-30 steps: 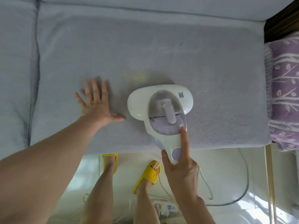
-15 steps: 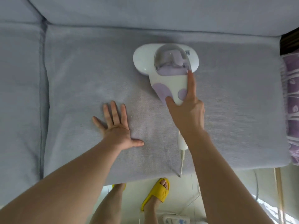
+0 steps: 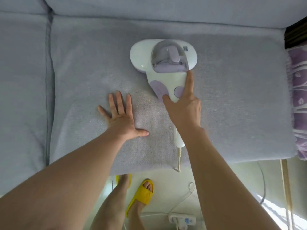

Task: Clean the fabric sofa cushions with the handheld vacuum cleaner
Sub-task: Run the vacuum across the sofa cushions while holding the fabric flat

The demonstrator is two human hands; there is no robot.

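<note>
My arms were bare to beyond the elbow, no sleeves, no rings or watch on my left hand (image 3: 122, 119) or right hand (image 3: 183, 112). I wore bright yellow open-toed rubber slippers (image 3: 141, 195).

Nothing here can be read. The vacuum cleaner (image 3: 163, 63) carries a small dark square mark, like a code sticker, on its white head at about two o'clock from the clear dome, but its pattern is too blurred to make out. Faint lettering seems to sit on the lilac patch of the handle, at about seven o'clock from the dome; no letters can be told. On the floor at six o'clock, the power strip (image 3: 181, 219) bears a small blue label, also unreadable.
</note>
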